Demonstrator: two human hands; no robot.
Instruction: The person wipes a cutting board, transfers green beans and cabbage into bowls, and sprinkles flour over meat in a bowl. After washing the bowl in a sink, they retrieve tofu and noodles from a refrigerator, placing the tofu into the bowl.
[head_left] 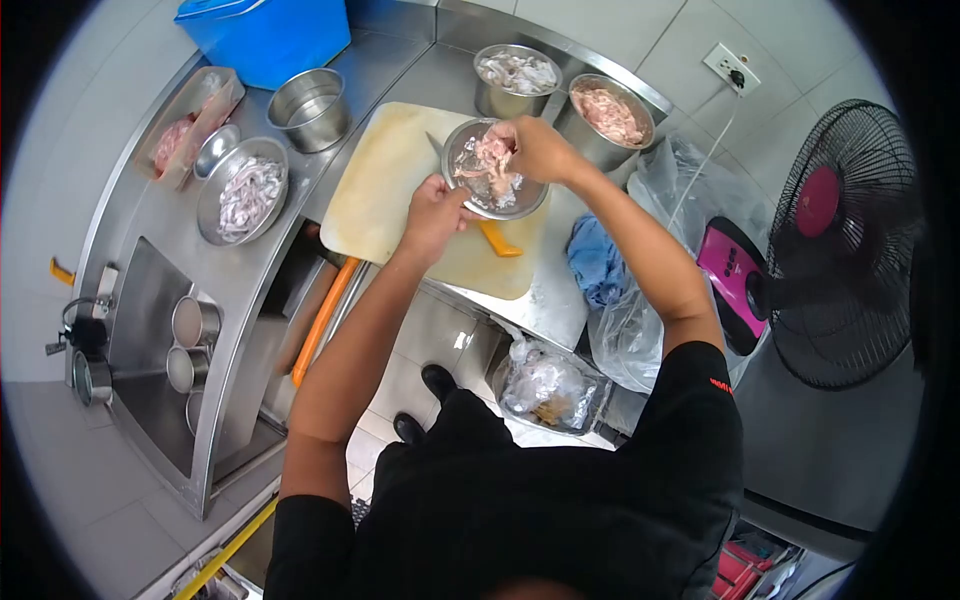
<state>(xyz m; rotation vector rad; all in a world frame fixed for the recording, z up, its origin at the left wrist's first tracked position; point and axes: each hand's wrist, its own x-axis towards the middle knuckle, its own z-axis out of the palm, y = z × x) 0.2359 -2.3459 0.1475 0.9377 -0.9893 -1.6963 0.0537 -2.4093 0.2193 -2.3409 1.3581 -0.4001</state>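
Note:
A metal bowl with pale pink raw meat strips is above the cutting board. My left hand grips the bowl's near left rim, thumb on the edge. From the right, my right hand reaches in with its fingers closed on some of the raw meat. Under the bowl lies a knife with a yellow handle; its blade is mostly hidden, with the tip showing at the left.
Two metal pots of raw meat stand behind the board. Leftward are an empty pot, a bowl of pale strips, a plastic tub and a blue container. A fan and blue cloth are rightward.

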